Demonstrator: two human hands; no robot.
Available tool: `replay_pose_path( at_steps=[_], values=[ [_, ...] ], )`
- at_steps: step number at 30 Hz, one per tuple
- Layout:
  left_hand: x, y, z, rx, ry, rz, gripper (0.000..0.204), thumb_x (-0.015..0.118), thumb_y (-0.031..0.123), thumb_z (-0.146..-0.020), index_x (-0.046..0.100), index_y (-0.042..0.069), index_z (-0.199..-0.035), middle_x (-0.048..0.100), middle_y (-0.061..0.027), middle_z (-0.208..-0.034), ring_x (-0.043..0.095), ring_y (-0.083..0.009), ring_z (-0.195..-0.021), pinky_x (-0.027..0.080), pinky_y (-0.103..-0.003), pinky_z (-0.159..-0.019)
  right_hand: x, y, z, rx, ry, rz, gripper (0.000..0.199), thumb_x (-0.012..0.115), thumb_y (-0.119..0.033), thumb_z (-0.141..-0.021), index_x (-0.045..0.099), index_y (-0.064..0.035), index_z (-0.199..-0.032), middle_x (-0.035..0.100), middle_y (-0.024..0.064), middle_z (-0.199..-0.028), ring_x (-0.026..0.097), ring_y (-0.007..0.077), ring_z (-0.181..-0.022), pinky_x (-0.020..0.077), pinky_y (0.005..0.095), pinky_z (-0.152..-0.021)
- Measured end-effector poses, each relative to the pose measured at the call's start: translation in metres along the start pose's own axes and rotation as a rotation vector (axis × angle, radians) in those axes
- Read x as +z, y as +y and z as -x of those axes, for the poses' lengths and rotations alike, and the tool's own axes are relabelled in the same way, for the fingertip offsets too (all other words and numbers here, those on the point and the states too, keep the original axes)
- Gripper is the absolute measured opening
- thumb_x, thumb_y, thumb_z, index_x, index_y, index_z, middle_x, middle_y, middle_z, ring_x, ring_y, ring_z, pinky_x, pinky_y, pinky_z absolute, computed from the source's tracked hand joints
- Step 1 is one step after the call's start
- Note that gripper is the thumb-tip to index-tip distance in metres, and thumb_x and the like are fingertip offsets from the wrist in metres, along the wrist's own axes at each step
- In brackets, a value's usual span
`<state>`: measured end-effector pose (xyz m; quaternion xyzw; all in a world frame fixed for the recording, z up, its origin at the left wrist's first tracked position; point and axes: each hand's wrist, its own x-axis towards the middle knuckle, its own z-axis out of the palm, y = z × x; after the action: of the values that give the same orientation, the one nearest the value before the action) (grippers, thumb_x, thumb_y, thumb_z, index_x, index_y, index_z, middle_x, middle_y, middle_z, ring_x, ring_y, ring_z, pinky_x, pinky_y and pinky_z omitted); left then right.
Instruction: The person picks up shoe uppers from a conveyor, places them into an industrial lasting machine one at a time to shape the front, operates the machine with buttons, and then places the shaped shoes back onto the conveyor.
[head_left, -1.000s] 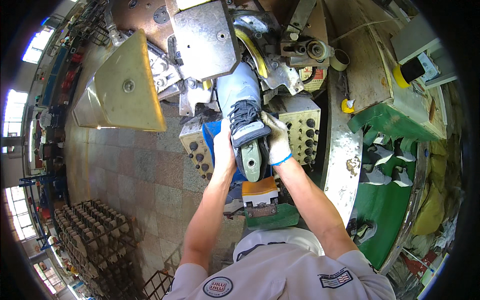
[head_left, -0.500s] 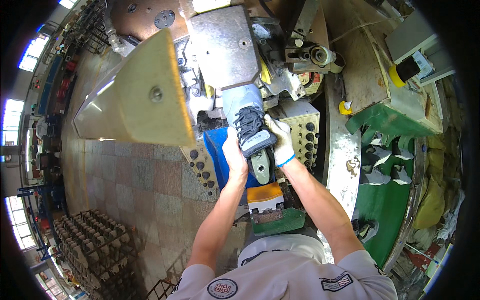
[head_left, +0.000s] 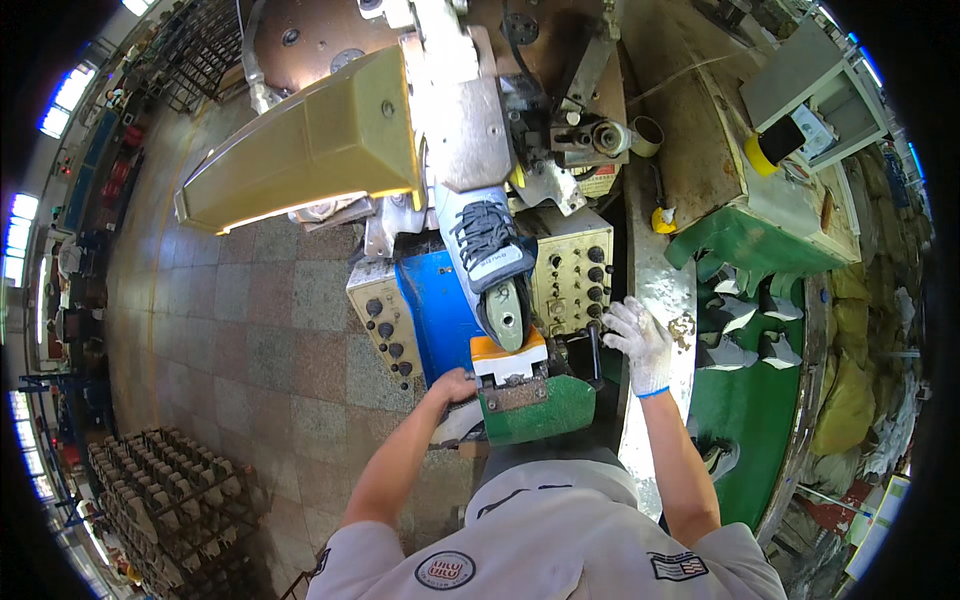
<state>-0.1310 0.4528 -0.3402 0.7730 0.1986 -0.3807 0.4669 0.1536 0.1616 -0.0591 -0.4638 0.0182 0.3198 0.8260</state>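
Factory floor: your gloved right hand (head_left: 638, 343) rests open-fingered beside the machine's control panel (head_left: 572, 272); your left hand (head_left: 455, 388) grips its green front edge (head_left: 535, 412), a shoe (head_left: 488, 252) mounted between them.

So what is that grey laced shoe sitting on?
The shoe sits upside-down-mounted on a pale last, whose heel end rests against an orange block above a green plate. What supports the toe end is hidden by the machine head.
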Motion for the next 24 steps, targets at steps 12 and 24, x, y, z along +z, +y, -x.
replay_pose_path(
  at_steps=[12, 24],
  values=[
    [-0.025, 0.044, 0.021, 0.416, -0.095, 0.169, 0.048, 0.059, 0.029, -0.091, 0.063, 0.003, -0.131, 0.062, -0.0101, -0.136, 0.061, -0.0257, -0.118, 0.048, -0.039, -0.101, -0.001, -0.048, 0.044, -0.008, 0.199, 0.141, 0.052, 0.064, -0.016, -0.096, 0.047, 0.0099, -0.137, 0.064, 0.0244, -0.124, 0.069, 0.0322, -0.105, 0.0607, 0.0364, -0.077],
    [-0.023, 0.095, 0.225, 0.018, 0.481, 0.776, 0.045, 0.078, -0.004, -0.064, 0.07, -0.005, -0.108, 0.072, -0.0068, -0.096, 0.066, -0.0161, -0.084, 0.052, -0.031, -0.078, -0.024, -0.052, 0.055, 0.055, 0.039, 0.028, 0.049, 0.056, -0.02, -0.1, 0.047, 0.0108, -0.137, 0.06, 0.0263, -0.128, 0.067, 0.0387, -0.108, 0.0587, 0.0431, -0.08]
  ],
)
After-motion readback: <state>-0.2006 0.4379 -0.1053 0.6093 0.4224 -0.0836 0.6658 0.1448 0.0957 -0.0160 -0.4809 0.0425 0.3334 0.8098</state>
